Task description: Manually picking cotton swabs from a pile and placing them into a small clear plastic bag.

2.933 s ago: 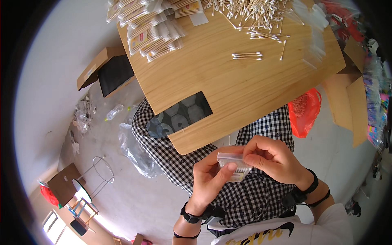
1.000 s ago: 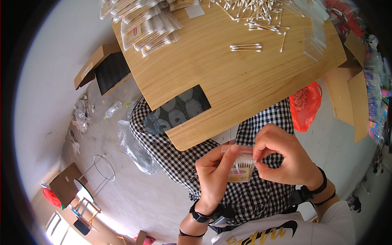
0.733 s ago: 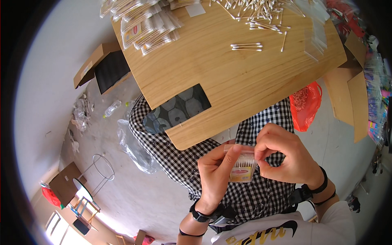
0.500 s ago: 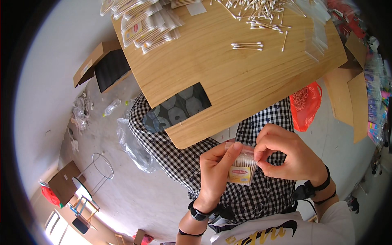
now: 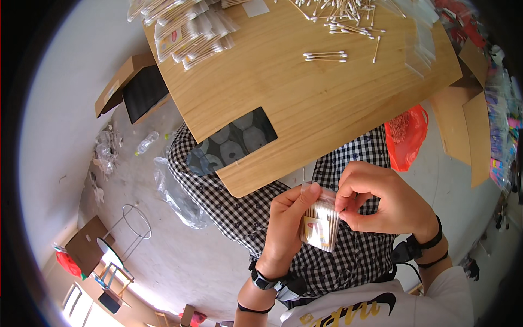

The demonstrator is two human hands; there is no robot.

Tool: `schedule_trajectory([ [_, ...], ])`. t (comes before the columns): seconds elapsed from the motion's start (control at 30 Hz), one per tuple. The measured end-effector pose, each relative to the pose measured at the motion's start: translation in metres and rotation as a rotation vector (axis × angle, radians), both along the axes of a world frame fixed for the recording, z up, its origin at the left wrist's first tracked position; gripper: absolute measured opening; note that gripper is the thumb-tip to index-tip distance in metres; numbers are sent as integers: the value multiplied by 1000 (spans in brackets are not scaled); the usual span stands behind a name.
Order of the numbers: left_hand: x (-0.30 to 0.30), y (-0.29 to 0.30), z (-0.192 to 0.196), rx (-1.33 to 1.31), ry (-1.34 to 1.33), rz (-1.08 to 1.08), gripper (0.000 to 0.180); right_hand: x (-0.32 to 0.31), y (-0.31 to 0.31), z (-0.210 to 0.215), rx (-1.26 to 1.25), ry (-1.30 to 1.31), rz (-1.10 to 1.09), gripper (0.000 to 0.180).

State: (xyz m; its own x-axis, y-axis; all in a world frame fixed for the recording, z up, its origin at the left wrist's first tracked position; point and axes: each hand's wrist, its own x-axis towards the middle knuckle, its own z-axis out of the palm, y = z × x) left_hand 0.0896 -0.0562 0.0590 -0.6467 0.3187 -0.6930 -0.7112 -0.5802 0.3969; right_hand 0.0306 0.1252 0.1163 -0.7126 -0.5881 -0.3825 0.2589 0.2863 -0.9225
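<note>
Above my lap, a small clear zip bag of cotton swabs (image 5: 320, 226) with a yellow and white label is tilted slightly. My left hand (image 5: 287, 223) grips its left side, the thumb pressed near the top. At the bag's upper right edge, my right hand (image 5: 378, 199) pinches the plastic between thumb and fingers. On the table, three loose cotton swabs (image 5: 325, 56) lie side by side, with a single swab (image 5: 376, 50) to their right. A heap of loose swabs (image 5: 348, 13) is at the far side, and filled swab bags (image 5: 190, 35) are piled at the far left.
The wooden table (image 5: 305, 103) has a cutout at its near left. Flat clear bags (image 5: 420, 52) lie on its right side. A red plastic bag (image 5: 406, 139) hangs or stands by the right edge. Cardboard boxes (image 5: 452, 125) stand on both sides; a clear plastic sheet (image 5: 177, 193) lies on the floor.
The bag has tilted in my hands, and its label now catches glare. Both hands keep hold of it. The whole view has shifted slightly.
</note>
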Motion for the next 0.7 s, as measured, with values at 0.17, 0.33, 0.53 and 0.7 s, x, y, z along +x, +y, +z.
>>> schedule_trajectory([
  [0.17, 0, 4, -7, 111, -119, 9, 28, -1, -4, 4, 67, -9, -10, 15],
  [0.33, -1, 6, -9, 228, -209, 7, 29, -1, -5, 3, 94, -19, -20, 17],
  [0.53, -1, 6, -10, 266, -235, 5, 29, -1, -6, 3, 119, -34, -17, 17],
  [0.7, 1, 5, -11, 237, -189, 4, 28, -2, -7, 4, 150, -71, 4, 17],
])
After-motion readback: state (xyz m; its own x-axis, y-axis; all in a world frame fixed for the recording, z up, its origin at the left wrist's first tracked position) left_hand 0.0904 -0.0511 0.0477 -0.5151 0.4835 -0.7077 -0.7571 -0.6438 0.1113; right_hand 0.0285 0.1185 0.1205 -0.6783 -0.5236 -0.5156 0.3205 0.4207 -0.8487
